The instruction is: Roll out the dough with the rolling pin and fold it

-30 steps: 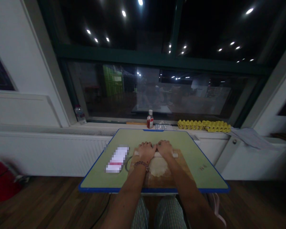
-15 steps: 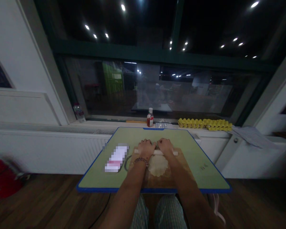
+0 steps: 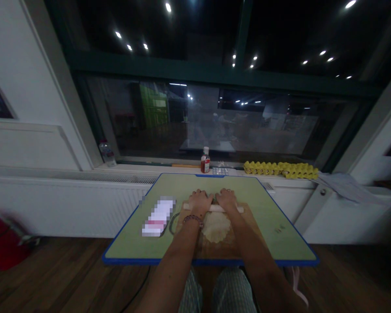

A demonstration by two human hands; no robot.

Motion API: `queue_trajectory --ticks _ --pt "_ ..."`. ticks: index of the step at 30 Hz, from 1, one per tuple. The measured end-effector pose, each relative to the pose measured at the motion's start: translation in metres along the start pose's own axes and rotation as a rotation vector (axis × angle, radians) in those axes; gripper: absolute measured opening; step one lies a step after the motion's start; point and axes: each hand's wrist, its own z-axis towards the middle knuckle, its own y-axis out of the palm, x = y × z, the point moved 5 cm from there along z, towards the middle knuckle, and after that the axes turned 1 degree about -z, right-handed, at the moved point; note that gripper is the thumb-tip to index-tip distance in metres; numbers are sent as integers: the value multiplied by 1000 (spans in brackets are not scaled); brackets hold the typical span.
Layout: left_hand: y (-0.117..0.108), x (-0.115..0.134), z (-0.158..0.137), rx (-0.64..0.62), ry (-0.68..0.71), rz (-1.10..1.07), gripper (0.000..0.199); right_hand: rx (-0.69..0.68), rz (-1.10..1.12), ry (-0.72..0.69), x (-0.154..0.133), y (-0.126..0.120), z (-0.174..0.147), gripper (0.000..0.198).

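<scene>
A pale wooden rolling pin lies crosswise over the far edge of a flat, roundish sheet of dough. My left hand rests over the pin's left part, fingers curved forward over it; a beaded bracelet circles that wrist. Over the right part of the pin lies my right hand, in the same grip, its thumb close to the left one. Both pin ends stick out past my hands. Under the dough is a brown wooden board, partly hidden by my forearms.
The board lies on a green, blue-edged folding table. To the left are a pixelated phone and a dark loop. On the sill stand a red-labelled bottle, a yellow egg tray and a water bottle.
My right hand has shifted very slightly to the right on the rolling pin. The left hand, the pin and the dough look almost the same.
</scene>
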Motion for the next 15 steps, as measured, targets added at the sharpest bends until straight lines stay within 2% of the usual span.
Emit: queue_trajectory --ticks 5,15 --pt "1 0 1 19 9 1 46 -4 4 -12 0 1 0 31" --pt "1 -1 2 56 -25 -27 48 20 32 13 3 -2 -4 38"
